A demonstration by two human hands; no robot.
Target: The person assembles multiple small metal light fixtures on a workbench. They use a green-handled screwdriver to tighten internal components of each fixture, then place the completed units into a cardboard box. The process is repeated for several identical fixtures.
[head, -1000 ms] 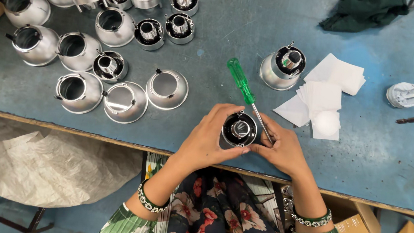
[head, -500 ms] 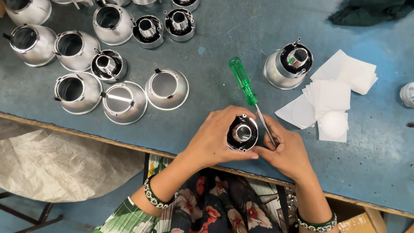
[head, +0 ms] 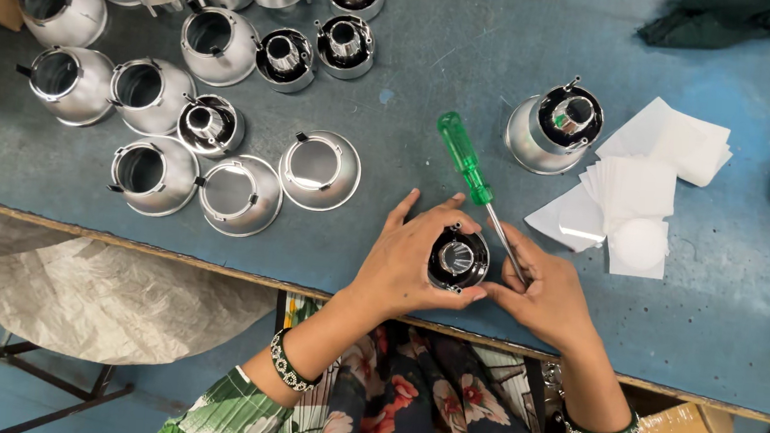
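Both hands close around one small metal lamp housing (head: 458, 258), which sits at the near edge of the tabletop (head: 412, 117). Left hand (head: 414, 261) wraps the housing's side wall, fingers curled over the rim; its grip is closed on the housing. Right hand (head: 550, 296) closes on the housing from the opposite side and also pins the steel shaft of the green-handled screwdriver (head: 476, 183), whose handle points away from the housing toward the middle of the tabletop.

Largest to smallest, located from the housing:

1. Tabletop: blue, worn surface, extending away from the housing on all sides but the near one.
2. Cluster of silver housings (head: 182, 97): well apart, far left of the held housing, some open side up, some fitted with black inserts.
3. Stack of white paper squares (head: 634, 187): near, to the right and beyond.
4. Single assembled housing (head: 555, 127): beyond the held one, just beside the paper.
5. Screwdriver: touching the right hand, tip end hidden beside the housing.

Handling judgement: the housing appears to be thin, stiff, polished metal, light and likely slippery, and liable to dent or smudge. Take hold at the outer side wall below the rim, keeping fingers off the dark centre insert.
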